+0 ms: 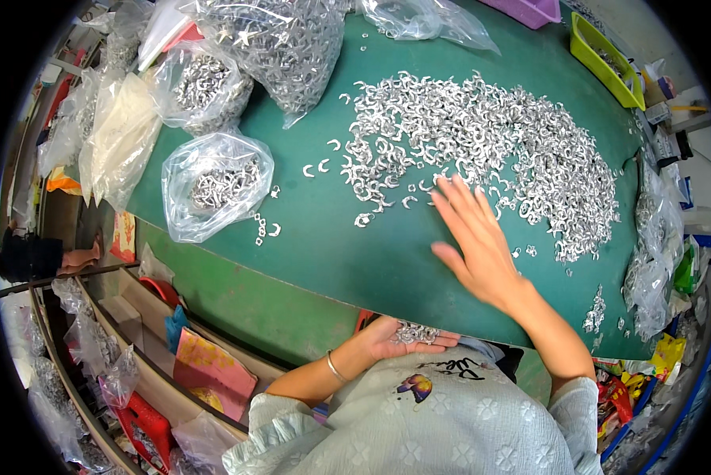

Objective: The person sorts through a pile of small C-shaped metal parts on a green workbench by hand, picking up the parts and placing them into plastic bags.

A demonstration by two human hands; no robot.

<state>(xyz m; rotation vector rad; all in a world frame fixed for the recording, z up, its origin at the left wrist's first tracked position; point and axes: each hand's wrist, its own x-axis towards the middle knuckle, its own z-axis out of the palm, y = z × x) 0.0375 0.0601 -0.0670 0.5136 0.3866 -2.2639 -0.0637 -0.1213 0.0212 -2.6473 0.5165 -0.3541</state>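
A wide pile of small silver crescent-shaped metal pieces (450, 127) covers the far middle and right of the green table (308, 253). My right hand (475, 245) is over the near edge of this pile, fingers stretched out and nothing seen in it. My left hand (391, 339) lies palm up at the table's front edge, with a small heap of silver metal pieces (417, 333) resting on the palm and fingers. To the left, an opened clear plastic bag (183, 186) contains more silver pieces, and a few loose ones lie beside it.
Large clear bags of metal pieces (280, 55) stand at the back left. A yellow-green basket (608, 67) and a purple tray (529, 9) sit at the far right. Plastic bags (652, 245) line the right edge. Wooden shelving (134, 348) with a red basket (145, 427) is at lower left.
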